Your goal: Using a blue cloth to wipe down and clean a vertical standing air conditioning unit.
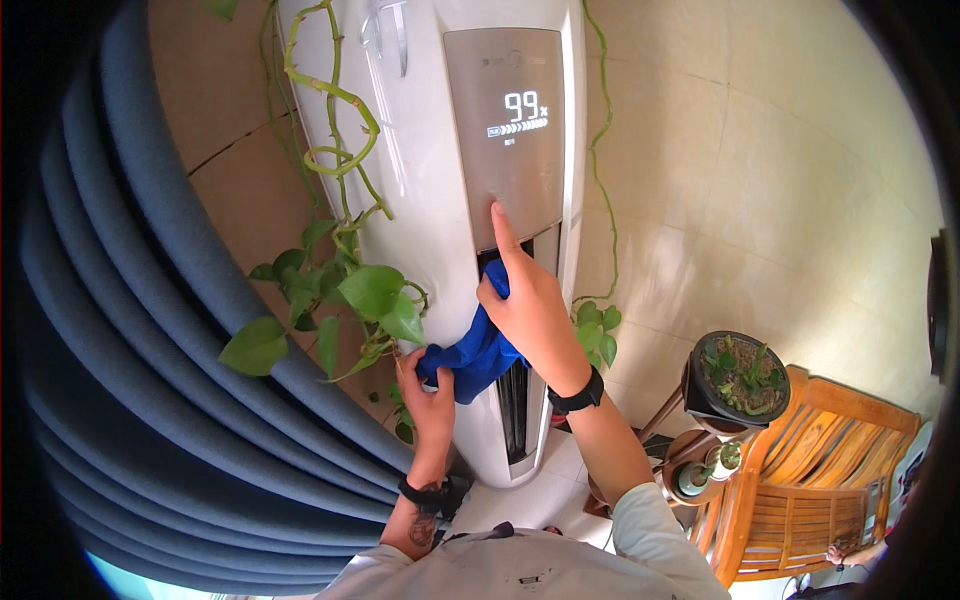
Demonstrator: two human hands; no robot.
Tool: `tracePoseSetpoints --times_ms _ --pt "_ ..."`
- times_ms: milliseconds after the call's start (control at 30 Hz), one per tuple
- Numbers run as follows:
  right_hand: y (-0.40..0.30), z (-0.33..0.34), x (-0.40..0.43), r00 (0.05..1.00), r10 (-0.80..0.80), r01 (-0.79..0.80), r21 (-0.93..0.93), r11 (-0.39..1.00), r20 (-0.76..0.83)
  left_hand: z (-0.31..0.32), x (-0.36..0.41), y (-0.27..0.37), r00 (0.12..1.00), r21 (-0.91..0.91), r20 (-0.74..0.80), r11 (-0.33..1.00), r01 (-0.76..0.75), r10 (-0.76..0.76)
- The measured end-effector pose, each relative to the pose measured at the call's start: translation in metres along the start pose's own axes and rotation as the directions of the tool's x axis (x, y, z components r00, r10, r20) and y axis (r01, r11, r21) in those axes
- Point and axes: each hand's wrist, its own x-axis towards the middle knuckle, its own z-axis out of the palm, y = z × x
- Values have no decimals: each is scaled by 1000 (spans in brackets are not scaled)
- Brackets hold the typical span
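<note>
A tall white floor-standing air conditioner (435, 187) stands in front of me. Its grey display panel (514, 172) shows a lit number and a bar. The index finger of my right hand (525, 311) points at the lower part of this panel, at or close to its surface, while the hand's other fingers hold a blue cloth (476, 360). My left hand (431, 397) grips the cloth's left end, beside the trailing pothos leaves (375, 292). Behind the cloth runs the dark vertical air outlet (514, 420), partly covered.
Pothos vines hang on both sides of the unit. A blue-grey curtain (187, 360) fills the left. At right are a potted plant (742, 375) on a stand, small pots (694, 478) and a wooden bench (810, 495). Another person's hand (836, 555) shows at lower right.
</note>
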Motion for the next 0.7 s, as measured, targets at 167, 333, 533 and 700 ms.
tracePoseSetpoints --times_ms 167,333,533,700 --pt "-1 -1 -2 1000 9 -9 10 1000 -12 -1 1 -4 998 55 39 997 -52 50" --pt "0 4 -8 998 18 -15 54 998 -58 -3 1 -10 995 54 47 995 -88 85" --pt "-2 14 -27 971 3 40 178 983 -240 -12 3 -20 981 -130 -16 973 190 -194" --pt "1 30 -42 955 -38 100 198 975 -296 -10 22 -20 980 -294 -59 941 167 -192"
